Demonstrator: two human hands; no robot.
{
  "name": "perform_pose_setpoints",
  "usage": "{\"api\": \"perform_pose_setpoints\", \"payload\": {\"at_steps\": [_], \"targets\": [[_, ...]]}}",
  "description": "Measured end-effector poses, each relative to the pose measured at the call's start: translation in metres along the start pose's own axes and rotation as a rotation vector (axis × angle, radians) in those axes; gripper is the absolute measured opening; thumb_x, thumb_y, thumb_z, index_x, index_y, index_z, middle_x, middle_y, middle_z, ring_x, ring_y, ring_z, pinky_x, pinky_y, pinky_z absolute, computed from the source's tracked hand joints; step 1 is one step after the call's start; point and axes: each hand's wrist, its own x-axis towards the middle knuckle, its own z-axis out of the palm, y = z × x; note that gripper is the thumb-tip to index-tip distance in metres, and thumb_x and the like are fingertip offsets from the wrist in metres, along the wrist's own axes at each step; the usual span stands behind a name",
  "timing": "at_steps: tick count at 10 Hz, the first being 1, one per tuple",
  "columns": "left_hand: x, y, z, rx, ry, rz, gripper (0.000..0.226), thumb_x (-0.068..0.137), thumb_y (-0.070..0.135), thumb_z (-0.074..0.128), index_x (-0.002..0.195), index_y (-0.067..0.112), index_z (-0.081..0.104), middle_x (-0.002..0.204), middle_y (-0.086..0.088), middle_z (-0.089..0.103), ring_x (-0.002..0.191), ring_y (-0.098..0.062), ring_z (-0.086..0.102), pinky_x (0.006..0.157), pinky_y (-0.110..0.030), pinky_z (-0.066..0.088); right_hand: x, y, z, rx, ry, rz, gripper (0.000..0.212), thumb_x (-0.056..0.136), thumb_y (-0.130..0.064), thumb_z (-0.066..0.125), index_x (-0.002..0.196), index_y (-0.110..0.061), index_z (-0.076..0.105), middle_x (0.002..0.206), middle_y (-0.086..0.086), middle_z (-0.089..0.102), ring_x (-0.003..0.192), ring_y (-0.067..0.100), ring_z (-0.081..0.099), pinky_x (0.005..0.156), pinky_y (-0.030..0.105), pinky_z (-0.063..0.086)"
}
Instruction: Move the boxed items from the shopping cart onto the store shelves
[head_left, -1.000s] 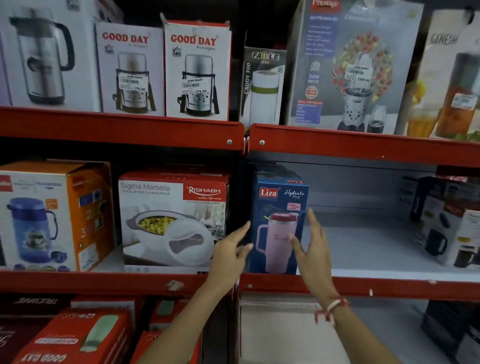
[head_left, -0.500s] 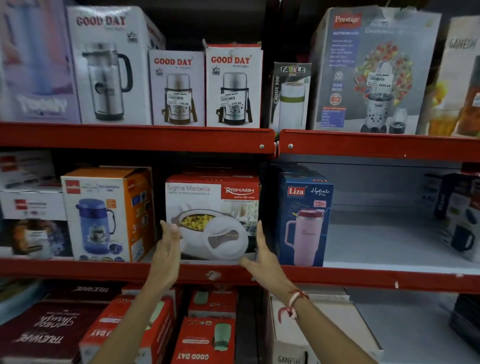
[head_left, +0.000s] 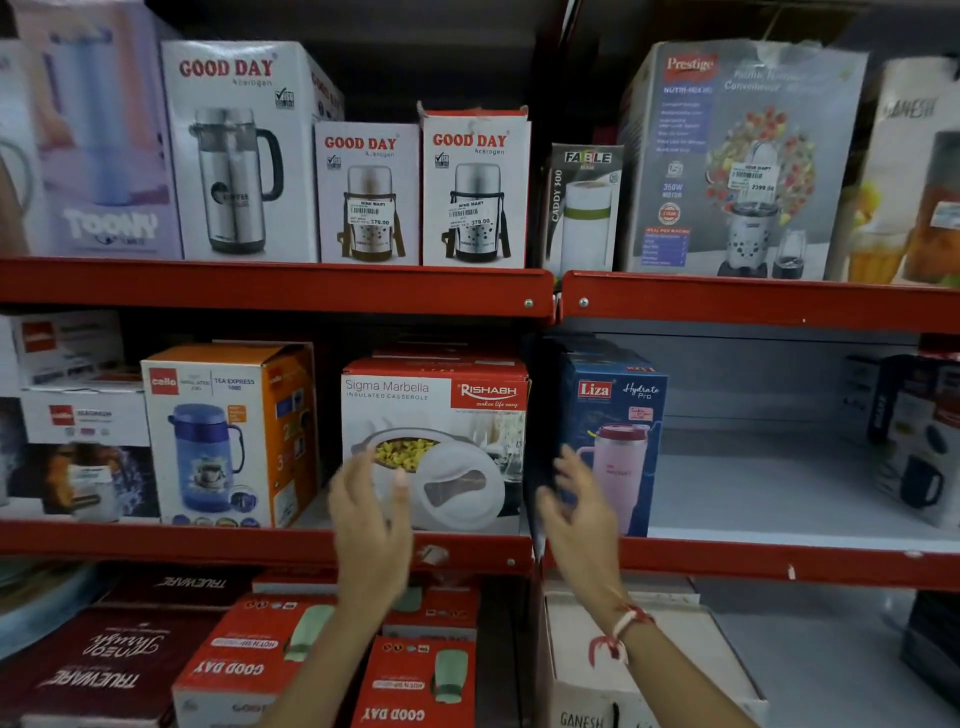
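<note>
A red and white Rishabh casserole box (head_left: 441, 415) stands on the middle red shelf (head_left: 208, 543). My left hand (head_left: 371, 525) is raised in front of the box's lower left corner, fingers apart, holding nothing. My right hand (head_left: 579, 512) hovers with spread fingers at the gap between that box and the blue Liza tumbler box (head_left: 615, 415) to its right. Neither hand grips a box. The shopping cart is out of sight.
An orange Cello jug box (head_left: 228, 431) stands left of the casserole box. Bare shelf board (head_left: 769, 493) lies right of the Liza box. Good Day flask boxes (head_left: 472, 192) and a Prestige blender box (head_left: 737, 161) fill the upper shelf. Red Good Day boxes (head_left: 415, 686) lie below.
Both hands went left from the Liza box to the casserole box's sides, then came off it and back toward me. The camera view also shifted left.
</note>
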Motion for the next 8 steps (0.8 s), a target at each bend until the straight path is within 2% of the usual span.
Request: {"api": "perform_pose_setpoints", "payload": {"at_steps": [1, 2, 3, 4, 5, 6, 7, 8], "targets": [[-0.019, 0.040, 0.037, -0.155, -0.316, 0.122, 0.043, 0.093, 0.054, 0.026, 0.131, 0.037, 0.036, 0.137, 0.013, 0.043, 0.127, -0.009, 0.045, 0.100, -0.029, 0.042, 0.009, 0.007, -0.026, 0.008, 0.387, -0.035, 0.048, 0.091, -0.016, 0.057, 0.135, -0.025, 0.039, 0.137, 0.006, 0.042, 0.125, 0.024, 0.045, 0.101, 0.047, 0.048], [-0.027, 0.067, 0.076, -0.291, -0.652, -0.036, 0.064, 0.087, 0.063, 0.019, 0.145, 0.038, 0.015, 0.155, 0.013, 0.021, 0.144, -0.008, 0.020, 0.114, -0.029, 0.020, 0.020, 0.023, -0.054, -0.016, 0.324, 0.082, 0.069, 0.091, -0.018, 0.059, 0.147, -0.025, 0.019, 0.153, 0.008, 0.021, 0.140, 0.027, 0.024, 0.110, 0.050, 0.032], [-0.027, 0.078, 0.102, -0.239, -0.827, -0.174, 0.080, 0.076, 0.076, 0.007, 0.145, 0.040, -0.013, 0.159, 0.011, 0.000, 0.147, -0.015, 0.001, 0.119, -0.045, 0.003, 0.024, 0.035, -0.072, 0.104, 0.039, 0.156, 0.081, 0.095, -0.027, 0.052, 0.146, -0.042, -0.010, 0.161, 0.002, 0.006, 0.146, 0.027, 0.014, 0.116, 0.054, 0.020], [-0.028, 0.082, 0.114, -0.213, -0.885, -0.228, 0.076, 0.078, 0.075, 0.000, 0.145, 0.040, -0.010, 0.159, 0.008, 0.009, 0.147, -0.018, 0.006, 0.120, -0.050, 0.003, 0.022, 0.037, -0.081, 0.097, -0.111, 0.180, 0.075, 0.098, -0.027, 0.043, 0.146, -0.041, -0.014, 0.158, 0.001, 0.020, 0.144, 0.029, 0.024, 0.114, 0.052, 0.026], [-0.032, 0.081, 0.117, -0.197, -0.902, -0.216, 0.083, 0.068, 0.086, 0.000, 0.142, 0.049, -0.007, 0.159, 0.009, 0.010, 0.148, -0.021, 0.005, 0.118, -0.057, 0.007, 0.019, 0.039, -0.087, 0.017, -0.123, 0.175, 0.071, 0.098, -0.033, 0.041, 0.146, -0.042, -0.009, 0.157, 0.002, 0.023, 0.142, 0.030, 0.029, 0.111, 0.052, 0.032], [-0.033, 0.082, 0.115, -0.161, -0.915, -0.207, 0.084, 0.066, 0.088, 0.001, 0.141, 0.051, -0.009, 0.159, 0.008, 0.008, 0.148, -0.022, 0.004, 0.118, -0.058, 0.007, 0.014, 0.036, -0.091, -0.052, -0.137, 0.182, 0.072, 0.096, -0.037, 0.042, 0.146, -0.041, -0.009, 0.156, 0.005, 0.023, 0.140, 0.032, 0.031, 0.108, 0.053, 0.036], [-0.034, 0.088, 0.107, -0.119, -0.922, -0.209, 0.083, 0.071, 0.084, 0.002, 0.143, 0.045, -0.010, 0.160, 0.007, 0.005, 0.148, -0.021, 0.003, 0.119, -0.056, 0.004, 0.010, 0.026, -0.093, -0.084, -0.166, 0.174, 0.073, 0.097, -0.035, 0.042, 0.148, -0.035, -0.010, 0.157, 0.006, 0.023, 0.141, 0.031, 0.030, 0.109, 0.050, 0.034], [-0.036, 0.098, 0.093, -0.162, -0.825, -0.176, 0.082, 0.076, 0.078, 0.007, 0.146, 0.039, -0.007, 0.160, 0.006, 0.006, 0.147, -0.019, 0.005, 0.118, -0.049, 0.004, 0.008, 0.014, -0.097, -0.164, -0.088, 0.129, 0.077, 0.095, -0.041, 0.045, 0.149, -0.029, -0.010, 0.159, 0.004, 0.014, 0.145, 0.028, 0.020, 0.113, 0.051, 0.027]]}}
